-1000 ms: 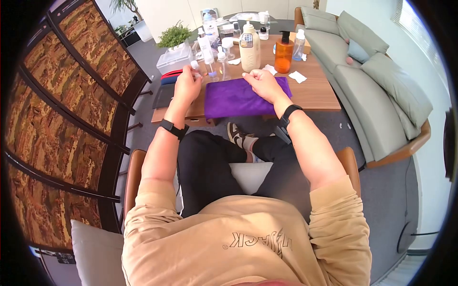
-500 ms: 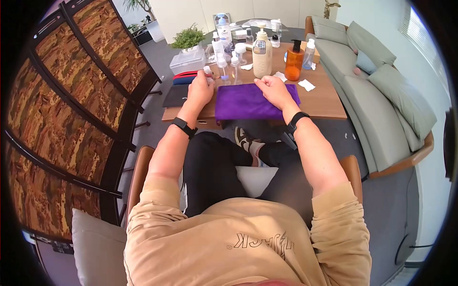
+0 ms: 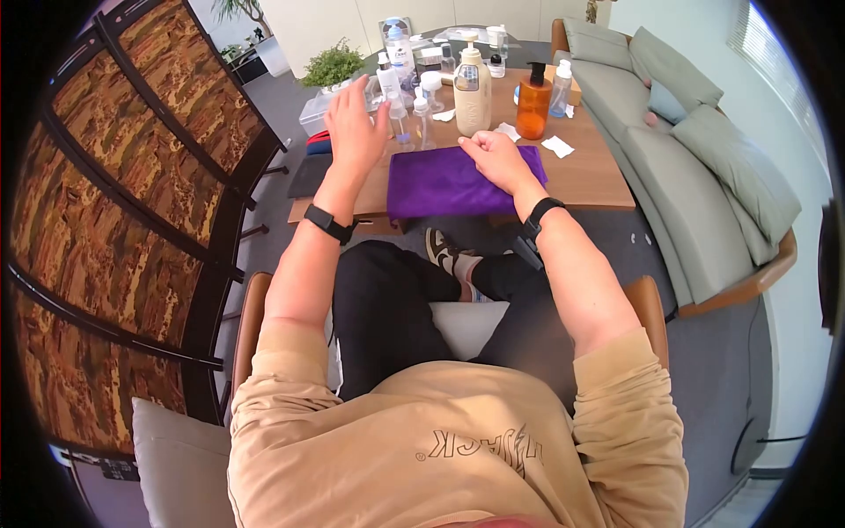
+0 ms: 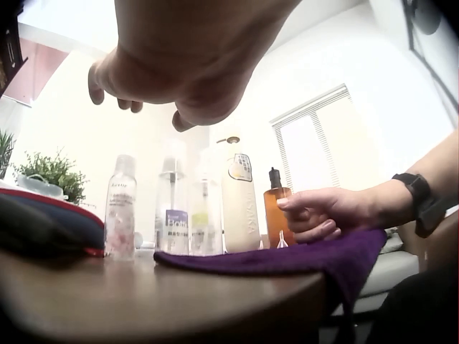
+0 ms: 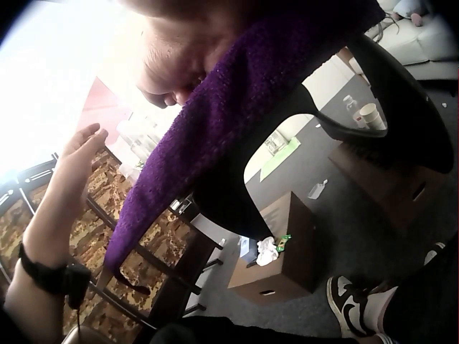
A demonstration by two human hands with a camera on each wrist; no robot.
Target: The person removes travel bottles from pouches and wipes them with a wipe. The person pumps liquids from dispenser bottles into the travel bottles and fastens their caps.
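My left hand (image 3: 354, 132) is raised over the table's left side, its fingers spread and holding nothing. Below it in the left wrist view, a small clear bottle (image 4: 120, 208) with pinkish contents stands upright on the table, apart from the hand. Beside it are clear pump bottles (image 4: 172, 211). My right hand (image 3: 495, 160) rests on a folded purple towel (image 3: 440, 185), which hangs over the table's front edge. Its fingers are curled in with the thumb against the index finger (image 4: 315, 213), and nothing shows in its grip.
A cream pump bottle (image 3: 473, 97) and an amber pump bottle (image 3: 533, 106) stand behind the towel. White tissue pieces (image 3: 557, 146) lie at right. A dark flat case (image 3: 308, 176), a clear plastic box (image 3: 319, 114) and a plant (image 3: 334, 66) are at left.
My left hand has let go of the small bottle, lifted off and spread its fingers. The right hand stays curled on the towel. The head view has shifted slightly.
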